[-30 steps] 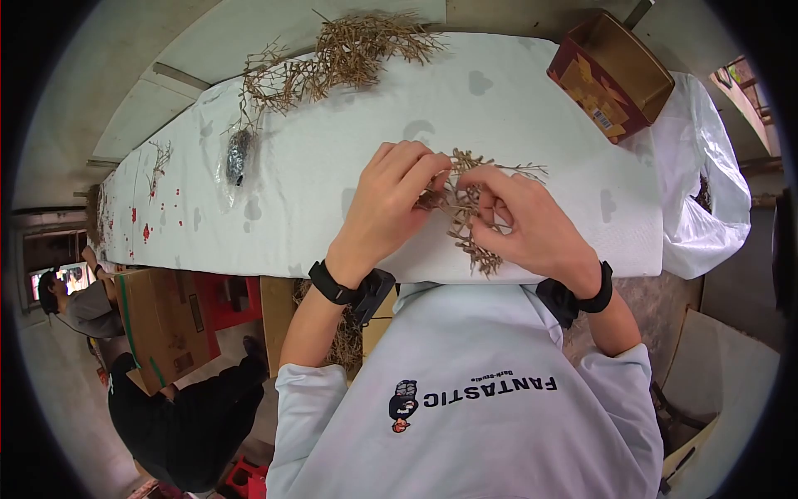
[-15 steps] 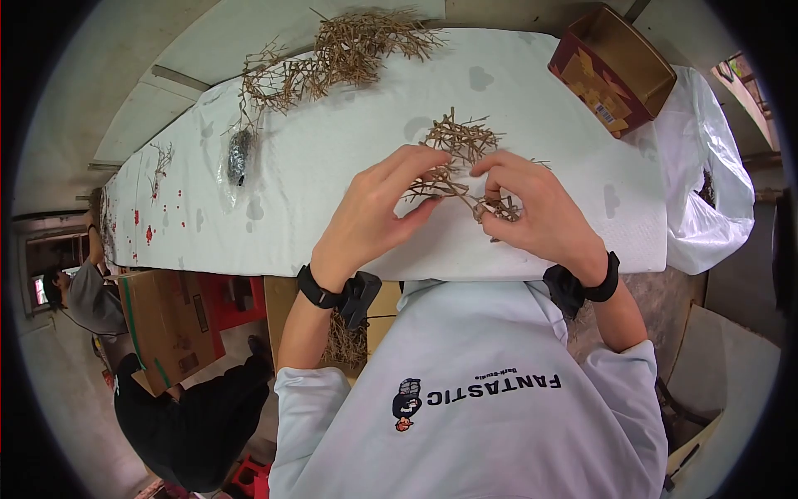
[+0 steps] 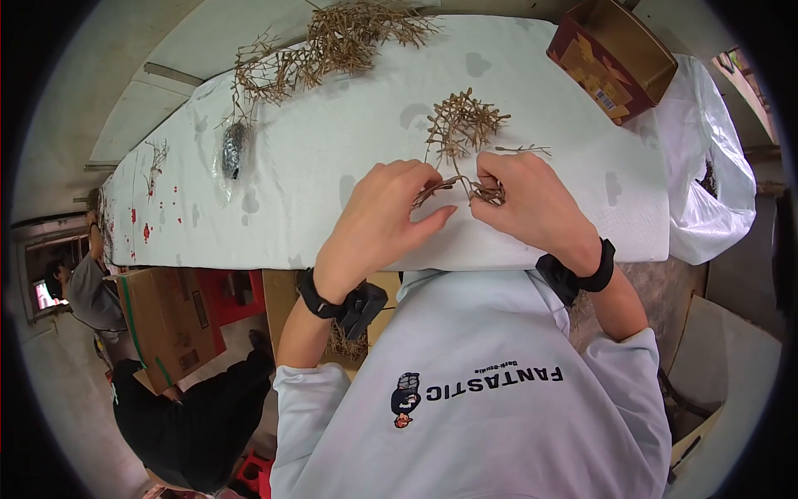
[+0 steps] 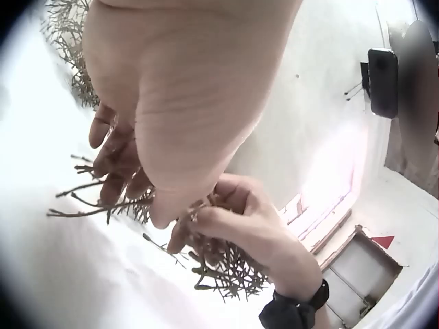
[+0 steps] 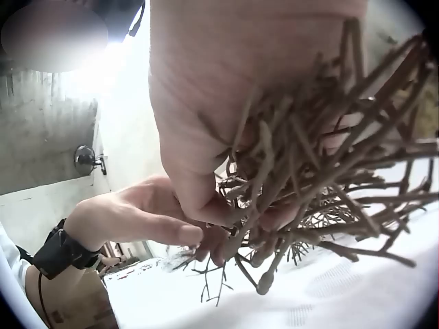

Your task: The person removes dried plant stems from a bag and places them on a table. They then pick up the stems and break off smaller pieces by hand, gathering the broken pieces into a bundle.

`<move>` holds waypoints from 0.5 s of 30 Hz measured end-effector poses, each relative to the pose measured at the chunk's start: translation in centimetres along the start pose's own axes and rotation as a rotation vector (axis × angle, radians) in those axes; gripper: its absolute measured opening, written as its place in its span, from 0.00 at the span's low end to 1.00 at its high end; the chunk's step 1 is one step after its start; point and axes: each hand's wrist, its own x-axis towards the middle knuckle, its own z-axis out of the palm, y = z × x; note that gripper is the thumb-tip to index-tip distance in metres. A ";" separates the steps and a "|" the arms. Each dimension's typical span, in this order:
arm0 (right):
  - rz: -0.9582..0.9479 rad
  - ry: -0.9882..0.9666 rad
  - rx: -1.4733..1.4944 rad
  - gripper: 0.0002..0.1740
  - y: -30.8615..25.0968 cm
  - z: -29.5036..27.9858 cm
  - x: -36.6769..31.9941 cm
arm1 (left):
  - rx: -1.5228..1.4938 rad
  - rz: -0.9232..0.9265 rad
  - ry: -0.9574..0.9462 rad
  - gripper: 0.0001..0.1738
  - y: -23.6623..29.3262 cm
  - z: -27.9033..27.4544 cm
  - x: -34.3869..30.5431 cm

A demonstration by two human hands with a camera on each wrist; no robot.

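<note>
Brown dried twigs [image 5: 295, 164] with forked ends stick out thickly from my right hand [image 3: 536, 195], whose thumb and fingers grip them. On the left, the fingers of my left hand [image 3: 374, 216] curl over a thin forked twig [image 3: 449, 181] that reaches toward the right hand, while the thumb stands apart. In the left wrist view, bare twig ends [image 4: 75, 205] poke out past these fingers. A loose tangle of twigs [image 3: 465, 121] lies on the white-covered table [image 3: 349, 133] just beyond both hands. One single sprig [image 3: 524, 150] lies behind the right knuckles.
A larger heap of twigs [image 3: 341, 46] lies at the far edge, near a clear plastic bag with dark contents [image 3: 233, 150]. A red and gold box [image 3: 603, 71] stands far right beside a translucent plastic bag [image 3: 706, 191]. Another person [image 3: 191, 416] and a cardboard carton [image 3: 166, 324] are at left.
The hands, close together over the twigs a second ago, have drawn apart and slightly toward the body. A tangle of twigs now shows beyond them. The right fingers have curled closer around their twigs.
</note>
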 end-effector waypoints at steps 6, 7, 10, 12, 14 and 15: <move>-0.017 -0.023 0.026 0.12 -0.8 -0.4 0.3 | 0.141 0.102 -0.019 0.11 -1.2 2.7 0.9; -0.022 -0.022 0.033 0.11 -0.9 -0.7 0.2 | 0.069 0.135 0.004 0.10 -1.6 2.9 0.9; 0.111 -0.217 0.170 0.08 -1.1 -2.2 0.1 | -0.077 0.195 0.051 0.08 -2.1 2.8 0.7; 0.174 -0.315 0.238 0.06 -0.7 -2.8 0.1 | -0.092 0.074 -0.080 0.06 -2.3 2.1 0.2; 0.130 -0.460 0.254 0.07 -0.1 -3.2 0.1 | -0.102 0.009 -0.146 0.05 -2.6 2.0 -0.1; 0.107 -0.533 0.262 0.09 0.1 -3.3 0.1 | -0.069 0.082 -0.114 0.03 -2.9 2.2 -0.4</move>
